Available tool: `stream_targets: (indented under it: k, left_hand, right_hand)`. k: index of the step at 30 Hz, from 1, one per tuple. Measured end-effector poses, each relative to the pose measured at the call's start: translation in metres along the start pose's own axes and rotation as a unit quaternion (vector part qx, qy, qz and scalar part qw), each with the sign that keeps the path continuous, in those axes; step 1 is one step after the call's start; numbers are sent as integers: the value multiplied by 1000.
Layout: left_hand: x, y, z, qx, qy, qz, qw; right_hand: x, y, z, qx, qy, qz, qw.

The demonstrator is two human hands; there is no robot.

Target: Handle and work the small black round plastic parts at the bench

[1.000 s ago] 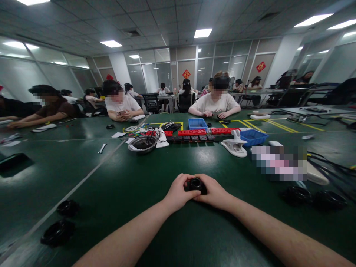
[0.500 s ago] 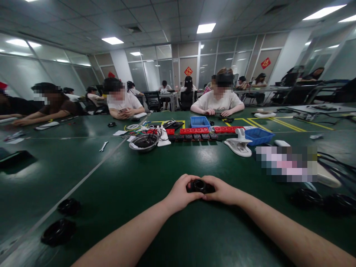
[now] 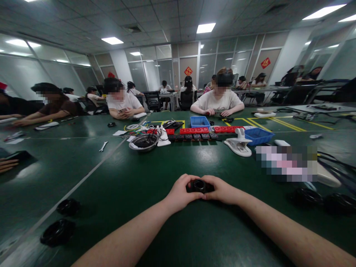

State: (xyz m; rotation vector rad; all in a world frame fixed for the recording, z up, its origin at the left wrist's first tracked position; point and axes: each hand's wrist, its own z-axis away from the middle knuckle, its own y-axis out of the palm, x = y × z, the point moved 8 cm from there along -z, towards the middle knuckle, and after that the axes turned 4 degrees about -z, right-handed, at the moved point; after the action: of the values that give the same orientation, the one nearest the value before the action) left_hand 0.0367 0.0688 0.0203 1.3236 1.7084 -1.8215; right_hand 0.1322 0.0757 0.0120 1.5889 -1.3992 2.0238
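Left hand (image 3: 181, 192) and right hand (image 3: 224, 191) grip the black ring-topped part (image 3: 199, 188) midway between them, its long axis seemingly parallel to the far edge of the table (image 3: 205, 161).

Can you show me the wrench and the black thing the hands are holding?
Wrench (image 3: 104, 147): head view, middle of its handle.
Black thing (image 3: 199, 189): head view, front of its round rim.
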Motion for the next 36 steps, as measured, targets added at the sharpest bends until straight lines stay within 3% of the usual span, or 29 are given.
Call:
stream_targets:
  k: [5, 10, 15, 18, 22, 26, 30, 36]
  left_hand:
    - [1, 0, 0, -9, -5, 4, 1000]
    - [6, 0, 1, -36, -42, 15, 998]
    - [7, -2, 4, -78, -63, -4, 995]
    - [8, -3, 6, -96, -61, -13, 993]
    - [5, 0, 4, -67, -32, 3, 997]
    - [1, 1, 1, -17, -5, 12, 1000]
    - [-2, 3, 1, 8, 7, 9, 1000]
    - [-2, 4, 1, 8, 10, 8, 1000]
  right_hand:
    - [-10, 0, 0, -23, 20, 8, 1000]
    - [-15, 0, -1, -84, 53, 63, 993]
    - [-13, -1, 2, -170, 99, 180, 964]
    - [-5, 3, 3, -185, 93, 236, 949]
    - [4, 5, 4, -157, 36, 210, 964]
    - [6, 4, 3, -44, -9, 139, 989]
    - [9, 0, 4, 40, -24, 75, 996]
    - [7, 1, 3, 56, -19, 67, 996]
